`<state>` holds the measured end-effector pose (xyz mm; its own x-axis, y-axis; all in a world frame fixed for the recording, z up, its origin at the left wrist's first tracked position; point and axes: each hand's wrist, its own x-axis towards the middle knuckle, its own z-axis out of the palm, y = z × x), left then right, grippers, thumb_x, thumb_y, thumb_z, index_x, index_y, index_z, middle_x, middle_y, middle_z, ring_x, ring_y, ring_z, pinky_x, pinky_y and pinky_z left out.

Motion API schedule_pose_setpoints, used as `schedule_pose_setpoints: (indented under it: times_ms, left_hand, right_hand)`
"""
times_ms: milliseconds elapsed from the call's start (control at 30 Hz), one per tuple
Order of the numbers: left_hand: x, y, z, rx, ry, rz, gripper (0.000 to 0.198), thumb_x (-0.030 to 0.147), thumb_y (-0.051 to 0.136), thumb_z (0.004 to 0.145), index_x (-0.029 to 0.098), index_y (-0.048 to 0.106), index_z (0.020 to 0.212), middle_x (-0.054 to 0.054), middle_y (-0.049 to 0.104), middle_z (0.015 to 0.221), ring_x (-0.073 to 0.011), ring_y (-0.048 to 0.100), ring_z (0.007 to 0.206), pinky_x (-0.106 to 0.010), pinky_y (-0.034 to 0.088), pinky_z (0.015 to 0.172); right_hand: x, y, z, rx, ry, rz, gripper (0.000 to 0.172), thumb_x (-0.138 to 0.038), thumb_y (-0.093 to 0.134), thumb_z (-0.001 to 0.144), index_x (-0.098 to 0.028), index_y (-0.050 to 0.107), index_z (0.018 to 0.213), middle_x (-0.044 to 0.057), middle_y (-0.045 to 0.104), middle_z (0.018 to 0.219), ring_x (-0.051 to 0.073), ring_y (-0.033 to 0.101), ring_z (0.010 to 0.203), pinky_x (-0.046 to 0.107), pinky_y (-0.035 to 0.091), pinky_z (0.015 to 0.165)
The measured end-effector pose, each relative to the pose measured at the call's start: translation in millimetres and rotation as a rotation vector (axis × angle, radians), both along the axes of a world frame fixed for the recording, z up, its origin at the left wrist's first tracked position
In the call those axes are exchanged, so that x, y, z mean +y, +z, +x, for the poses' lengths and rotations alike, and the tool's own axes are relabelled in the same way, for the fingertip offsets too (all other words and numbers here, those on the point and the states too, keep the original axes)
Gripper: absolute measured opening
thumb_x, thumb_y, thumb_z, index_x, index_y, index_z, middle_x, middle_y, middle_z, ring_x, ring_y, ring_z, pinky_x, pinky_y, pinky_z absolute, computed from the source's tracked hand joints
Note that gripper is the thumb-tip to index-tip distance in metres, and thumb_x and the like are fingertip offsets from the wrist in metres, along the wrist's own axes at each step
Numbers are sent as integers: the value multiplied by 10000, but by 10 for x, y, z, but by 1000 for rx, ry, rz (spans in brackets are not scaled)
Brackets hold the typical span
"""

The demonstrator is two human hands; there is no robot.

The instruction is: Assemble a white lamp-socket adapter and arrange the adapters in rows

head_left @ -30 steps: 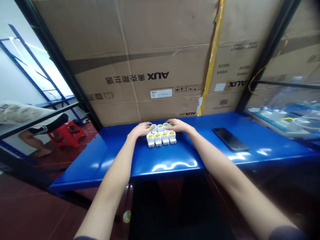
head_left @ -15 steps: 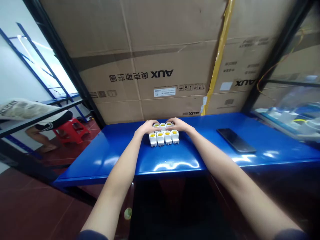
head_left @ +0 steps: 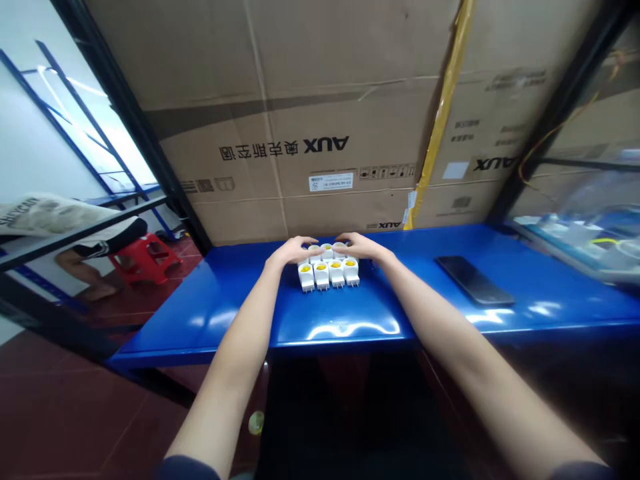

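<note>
Several white plug-in sockets with yellow insides stand in two rows on the blue table (head_left: 210,293). The front row (head_left: 329,275) has its metal pins toward the near edge. Behind it, the back row (head_left: 327,251) is partly hidden by my fingers. My left hand (head_left: 295,251) is closed round the left end of the back row, thumb in front and fingers behind. At the right end, my right hand (head_left: 361,247) grips in the same way, its thumb and fingers round the back-row sockets.
Large cardboard boxes (head_left: 300,80) rise behind the table. A black phone (head_left: 474,280) lies on the right, near a tray of white parts (head_left: 590,250). At far left, a person sits on a red stool (head_left: 150,259) beyond a metal frame.
My fingers and thumbs have shifted slightly over the back row and cover more of its outer sockets. The front row looks unchanged.
</note>
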<state>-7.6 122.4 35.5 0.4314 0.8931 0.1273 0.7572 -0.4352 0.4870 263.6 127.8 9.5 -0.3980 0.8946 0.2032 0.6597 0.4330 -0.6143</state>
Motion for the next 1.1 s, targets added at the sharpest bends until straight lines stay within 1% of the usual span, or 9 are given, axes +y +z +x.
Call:
schedule_pose_setpoints:
  times_ms: [100,200,300,400,533,600,733,900,1100]
  left_hand:
    - [-47,104,-113,-129,146,102,654,717,571,954,191,785,1279,-111,755,1369,-313,690,1246,-363,521,1070]
    - [-168,268,-244,-151,207,146,645,746,598,926,174,825,1121,-114,813,1177,-295,732,1065,-352,559,933]
    - [-343,433,-349,-36,52,61,590,758,701,841,204,853,977,-84,824,1042,-266,730,932,-326,552,824]
    - [-478,505,-375,98,-130,-89,502,691,832,736,267,865,1004,-41,819,1058,-252,724,941,-301,534,821]
    - [-516,459,-311,209,-158,-169,507,577,929,620,305,851,1041,-13,817,1073,-269,726,989,-291,519,816]
    - [-499,432,-318,213,-136,-174,450,532,933,606,288,847,974,-14,821,1046,-271,729,988,-284,516,807]
    - [-429,421,-543,209,-70,-234,403,475,931,558,283,846,901,-12,831,993,-261,744,899,-268,524,727]
    - [-241,333,-843,184,156,-153,352,415,879,601,255,834,911,-43,840,986,-256,756,845,-278,546,729]
    - [-79,132,-727,116,142,-33,420,397,836,717,234,807,1102,-86,803,1224,-305,746,1090,-321,565,922]
  right_hand:
    - [-38,83,66,-4,-118,133,524,-591,528,1060,-171,752,1278,168,710,1385,349,601,1354,457,416,1200]
    - [-89,178,143,8,-195,256,530,-560,449,1094,-153,774,1192,195,723,1292,358,579,1348,486,373,1219]
    - [-177,280,189,78,-197,284,497,-540,483,1080,-141,776,1131,168,761,1190,309,671,1141,418,505,1055]
    - [-317,390,174,95,-115,253,431,-518,570,1037,-149,792,1024,105,798,1015,248,699,915,343,537,857]
    - [-527,489,67,-32,65,144,367,-538,713,944,-185,808,981,89,806,1014,247,712,912,332,533,828]
    - [-606,488,6,-119,136,95,425,-590,762,894,-227,808,1111,95,786,1181,290,712,1074,362,544,925]
    - [-679,414,-80,-287,167,7,639,-631,791,853,-299,704,1393,100,645,1485,378,560,1394,472,480,1137]
    - [-702,364,-169,-351,171,-45,674,-618,774,881,-292,655,1459,121,658,1451,377,619,1326,440,520,1086]
    - [-756,380,-258,-342,189,-6,643,-579,728,932,-267,626,1484,140,643,1476,369,633,1318,453,508,1103]
